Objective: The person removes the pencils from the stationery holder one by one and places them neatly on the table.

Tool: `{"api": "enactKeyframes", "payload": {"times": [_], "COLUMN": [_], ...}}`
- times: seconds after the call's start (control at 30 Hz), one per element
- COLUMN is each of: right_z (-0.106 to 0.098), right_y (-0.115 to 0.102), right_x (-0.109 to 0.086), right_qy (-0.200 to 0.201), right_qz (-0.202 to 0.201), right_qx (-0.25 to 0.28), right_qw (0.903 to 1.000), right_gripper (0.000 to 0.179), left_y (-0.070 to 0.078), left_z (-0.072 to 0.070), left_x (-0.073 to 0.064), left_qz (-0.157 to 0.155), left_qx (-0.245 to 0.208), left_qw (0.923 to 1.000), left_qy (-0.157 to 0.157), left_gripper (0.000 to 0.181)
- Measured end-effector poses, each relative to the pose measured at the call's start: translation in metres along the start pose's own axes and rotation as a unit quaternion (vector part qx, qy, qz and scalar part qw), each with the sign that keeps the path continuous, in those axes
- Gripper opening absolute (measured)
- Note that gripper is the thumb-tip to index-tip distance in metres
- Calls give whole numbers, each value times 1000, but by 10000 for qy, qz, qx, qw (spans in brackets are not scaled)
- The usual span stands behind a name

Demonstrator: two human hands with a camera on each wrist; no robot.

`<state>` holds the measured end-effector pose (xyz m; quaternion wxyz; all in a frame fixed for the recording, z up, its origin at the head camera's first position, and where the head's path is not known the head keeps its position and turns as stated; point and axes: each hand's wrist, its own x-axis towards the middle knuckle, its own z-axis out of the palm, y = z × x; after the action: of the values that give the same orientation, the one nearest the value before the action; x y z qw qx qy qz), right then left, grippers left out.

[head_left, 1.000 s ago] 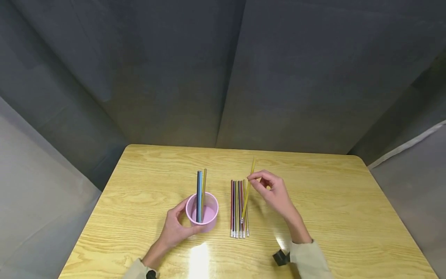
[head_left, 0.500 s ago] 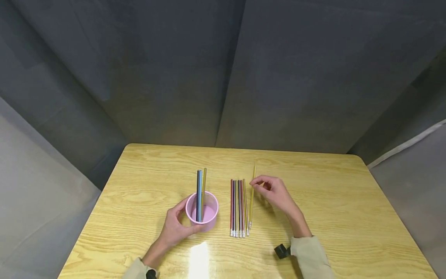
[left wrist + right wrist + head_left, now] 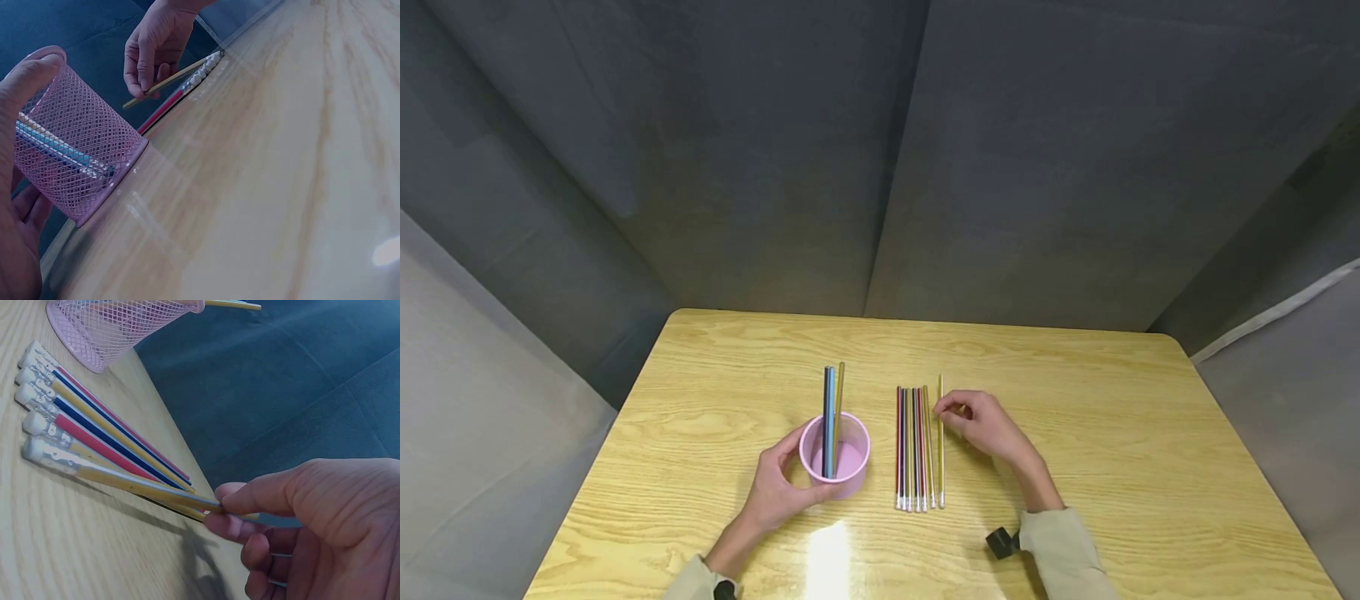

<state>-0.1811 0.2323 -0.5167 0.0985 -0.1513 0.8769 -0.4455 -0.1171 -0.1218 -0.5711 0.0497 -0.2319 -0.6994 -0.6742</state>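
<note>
My left hand [image 3: 775,492] grips a pink mesh pencil cup [image 3: 87,134] by its side, thumb at the near rim and fingers round the far side. The cup stands upright, with a few pencils [image 3: 829,412], dark, light blue and yellowish, leaning inside it. My right hand [image 3: 988,427] pinches a yellow pencil [image 3: 125,479] between thumb and index finger; its white eraser end points toward me. That pencil is just right of a row of pencils [image 3: 912,450] in red, dark blue and yellow, laid side by side with erasers toward me. In the right wrist view its shaft looks slightly raised off the table.
The wood-grain table [image 3: 1112,433] reaches out on both sides. Dark grey curtains [image 3: 775,167] hang behind its far edge, and lighter cloth [image 3: 482,417] hangs at the left. A black wrist device [image 3: 1002,543] sits by the right sleeve.
My right hand has brought the yellow pencil from above the row to its right side, lower and nearer to me, now parallel to the others. The left hand and cup have stayed still.
</note>
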Motion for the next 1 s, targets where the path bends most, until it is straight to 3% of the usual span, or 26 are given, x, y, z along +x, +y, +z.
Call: {"api": "enactKeyframes", "payload": {"times": [0.63, 1.0], "right_z": [9, 11], "right_y": [0, -6], "right_x": [2, 1], "right_qy": [-172, -74], "right_qz": [-157, 8], "right_qx": [-451, -659], "right_qw": [9987, 9978], "right_gripper": [14, 14], "left_y": [0, 0], "left_z": [0, 0], "left_x": [1, 1], "left_qz": [69, 85], "left_qx": [-23, -16], "left_qw": [10000, 10000], "left_qy": [-3, -33], "left_gripper": [92, 92]}}
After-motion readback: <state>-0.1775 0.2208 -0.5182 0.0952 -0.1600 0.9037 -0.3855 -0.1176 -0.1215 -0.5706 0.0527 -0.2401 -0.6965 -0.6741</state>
